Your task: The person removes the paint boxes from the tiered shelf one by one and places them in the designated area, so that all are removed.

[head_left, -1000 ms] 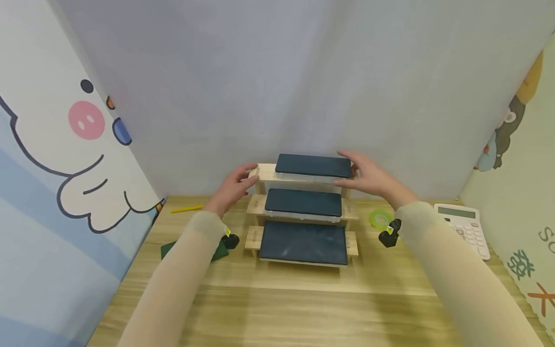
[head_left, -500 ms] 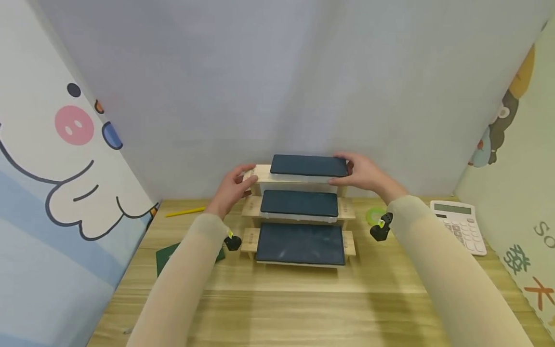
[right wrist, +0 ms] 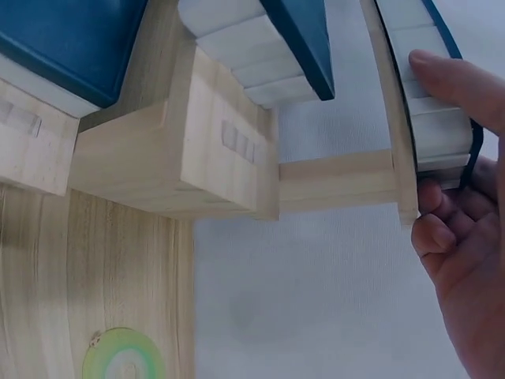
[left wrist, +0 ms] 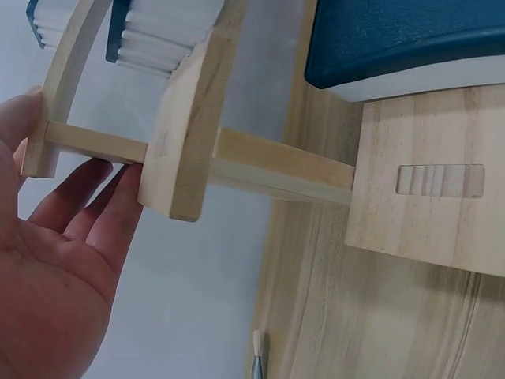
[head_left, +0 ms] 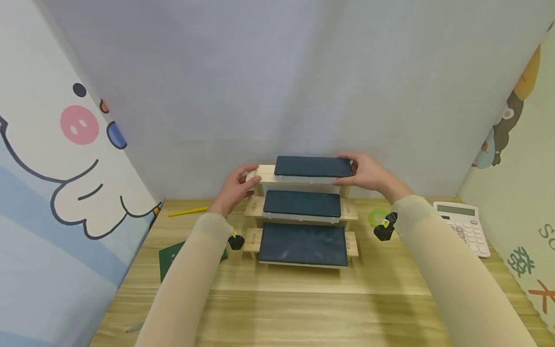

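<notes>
left hand [head_left: 234,185] fingers extended, right hand [head_left: 366,173] pinching

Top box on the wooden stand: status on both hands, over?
Right hand grips top box at its right end. Left hand steadies wooden stand, left end of top step. Two boxes below untouched; nothing in the way.
</notes>
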Available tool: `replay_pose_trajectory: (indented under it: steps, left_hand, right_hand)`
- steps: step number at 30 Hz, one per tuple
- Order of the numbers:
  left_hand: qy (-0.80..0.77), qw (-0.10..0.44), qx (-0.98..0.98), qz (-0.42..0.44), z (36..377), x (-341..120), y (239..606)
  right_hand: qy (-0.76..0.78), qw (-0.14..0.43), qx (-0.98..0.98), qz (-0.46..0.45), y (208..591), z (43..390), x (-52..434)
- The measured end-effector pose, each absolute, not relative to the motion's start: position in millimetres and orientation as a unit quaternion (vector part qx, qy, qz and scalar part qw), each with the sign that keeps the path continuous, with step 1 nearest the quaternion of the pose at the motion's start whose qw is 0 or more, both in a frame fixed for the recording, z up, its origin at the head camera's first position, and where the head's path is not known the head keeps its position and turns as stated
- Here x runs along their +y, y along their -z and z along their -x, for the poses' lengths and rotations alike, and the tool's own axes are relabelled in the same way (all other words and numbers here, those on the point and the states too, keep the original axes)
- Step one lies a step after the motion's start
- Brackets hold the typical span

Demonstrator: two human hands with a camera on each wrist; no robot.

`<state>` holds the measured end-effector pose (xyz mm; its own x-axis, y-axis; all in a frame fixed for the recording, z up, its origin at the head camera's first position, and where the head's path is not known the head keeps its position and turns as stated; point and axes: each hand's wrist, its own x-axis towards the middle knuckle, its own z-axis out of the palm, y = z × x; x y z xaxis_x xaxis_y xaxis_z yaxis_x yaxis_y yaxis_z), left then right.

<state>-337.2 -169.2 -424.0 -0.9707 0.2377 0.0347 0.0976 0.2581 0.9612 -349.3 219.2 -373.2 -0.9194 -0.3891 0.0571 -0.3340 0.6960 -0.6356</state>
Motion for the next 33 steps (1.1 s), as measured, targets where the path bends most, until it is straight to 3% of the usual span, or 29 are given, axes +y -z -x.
replay_pose_trajectory:
  steps: [18,33]
  left_hand:
    - [-0.593,0.065,0.794,-0.117,344,-169,428]
    - [-0.588,0.071,0.798,-0.11,343,-168,427]
  right_hand:
    - [0.374,0.017,0.905,0.202,377,333,252]
    - [0.427,0.045,0.885,0.179,383,299,312]
